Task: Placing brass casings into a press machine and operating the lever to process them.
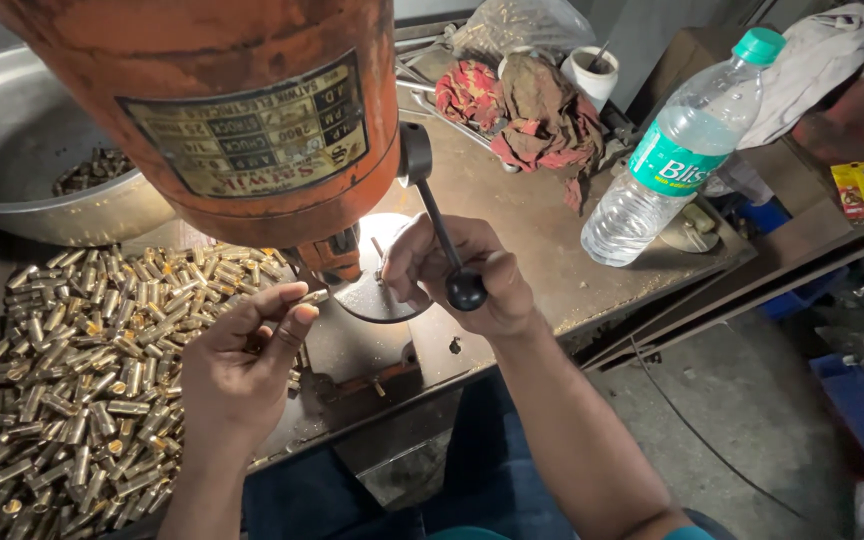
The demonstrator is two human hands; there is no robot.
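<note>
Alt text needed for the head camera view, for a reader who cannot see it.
A left hand holds a small brass tube beside an orange drill press, while the right hand grips its black-knobbed lever; brass tubes cover the bench.

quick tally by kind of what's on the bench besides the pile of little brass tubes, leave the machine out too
plastic water bottle: 1
metal basin: 1
white cup: 1
red-brown rag bundle: 1
brass tube pinched in the left hand: 1
Total: 5
The right hand rests by the black lever knob.
</note>
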